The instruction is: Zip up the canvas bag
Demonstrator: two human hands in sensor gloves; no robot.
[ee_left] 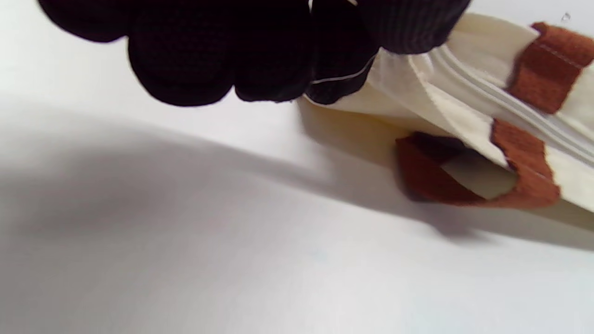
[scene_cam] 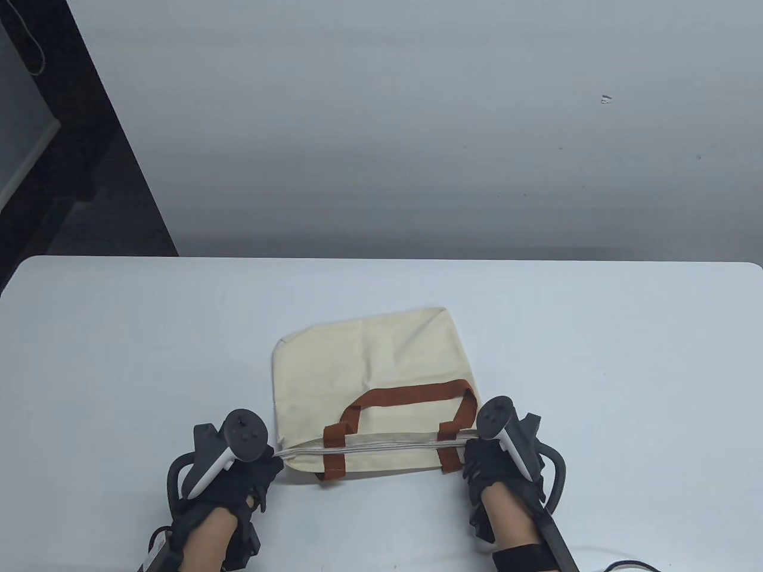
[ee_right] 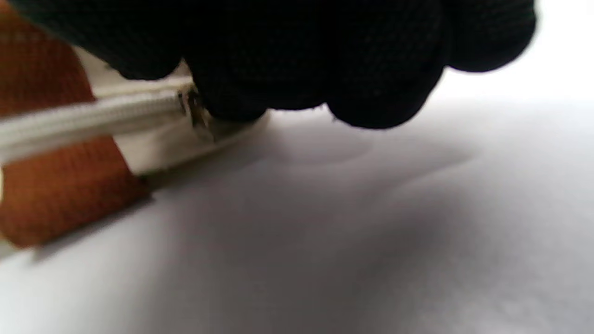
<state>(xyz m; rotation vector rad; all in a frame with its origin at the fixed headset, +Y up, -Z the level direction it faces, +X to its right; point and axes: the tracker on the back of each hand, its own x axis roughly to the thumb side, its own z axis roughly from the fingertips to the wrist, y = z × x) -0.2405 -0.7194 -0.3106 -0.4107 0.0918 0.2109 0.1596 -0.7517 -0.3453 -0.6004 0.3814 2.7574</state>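
Canvas bag (scene_cam: 363, 381) flat on bench (scene_cam: 596, 357), stretched between both hands. Left hand (scene_cam: 229, 476) pinches the zipper (scene_cam: 381, 445) end; right hand (scene_cam: 498, 462) grips the zipper pull (ee_right: 192, 109) at the opposite end.

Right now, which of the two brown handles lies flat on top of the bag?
The far brown handle arches over the cream canvas bag. The near handle hangs below the zipper edge instead, onto the table.
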